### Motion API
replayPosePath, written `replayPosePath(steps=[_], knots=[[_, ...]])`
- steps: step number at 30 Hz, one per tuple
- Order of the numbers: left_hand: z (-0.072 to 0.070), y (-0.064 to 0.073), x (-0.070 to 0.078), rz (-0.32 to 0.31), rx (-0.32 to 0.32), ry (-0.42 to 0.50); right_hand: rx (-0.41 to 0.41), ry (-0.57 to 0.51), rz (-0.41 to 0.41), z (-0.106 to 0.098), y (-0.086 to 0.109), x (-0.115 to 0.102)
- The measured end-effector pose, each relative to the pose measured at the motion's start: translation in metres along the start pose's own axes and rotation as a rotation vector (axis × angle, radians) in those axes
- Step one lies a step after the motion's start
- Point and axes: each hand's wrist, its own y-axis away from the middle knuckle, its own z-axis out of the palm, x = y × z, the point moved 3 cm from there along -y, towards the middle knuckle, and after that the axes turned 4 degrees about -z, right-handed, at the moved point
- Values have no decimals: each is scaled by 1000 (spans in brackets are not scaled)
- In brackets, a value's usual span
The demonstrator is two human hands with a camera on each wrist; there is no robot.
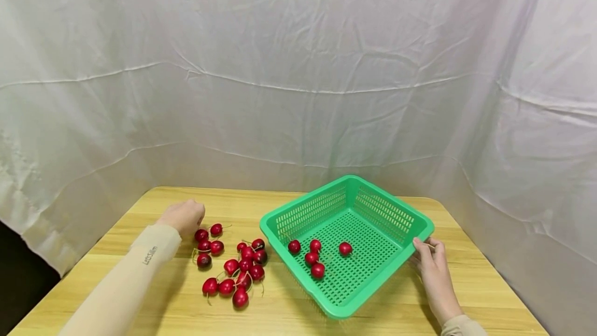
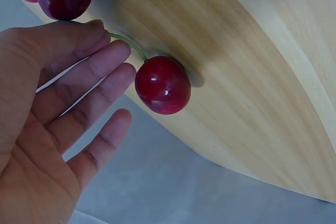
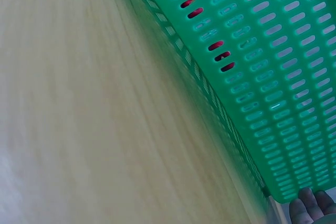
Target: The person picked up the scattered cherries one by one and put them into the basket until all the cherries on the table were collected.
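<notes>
Cherry [image 2: 163, 88], glossy and round: left hand [image 2: 42, 124] pinches its thin stem [image 2: 131, 42].

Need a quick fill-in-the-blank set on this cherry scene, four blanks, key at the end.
1. The left hand pinches a round, dark-red cherry by its ____.
2. The right hand grips a square, perforated plastic basket whose colour is ____.
3. The number of red cherries inside that basket is ____.
4. In the head view, the loose red cherries on the light wooden table lie to the basket's ____.

Missing words: stem; green; five; left.
</notes>
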Motion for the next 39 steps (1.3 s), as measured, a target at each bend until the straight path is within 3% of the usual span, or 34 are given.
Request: replayPosePath(steps=[12,23,39], knots=[[-2,-5,-3,-29,-43,22,-17,1,15,-1,-1,1],[-11,-9,-4,-19,-35,31,-8,-25,-1,-1,0,-1],[-28,-15,4,30,45,24,-15,-21,17,-1,1,-2]])
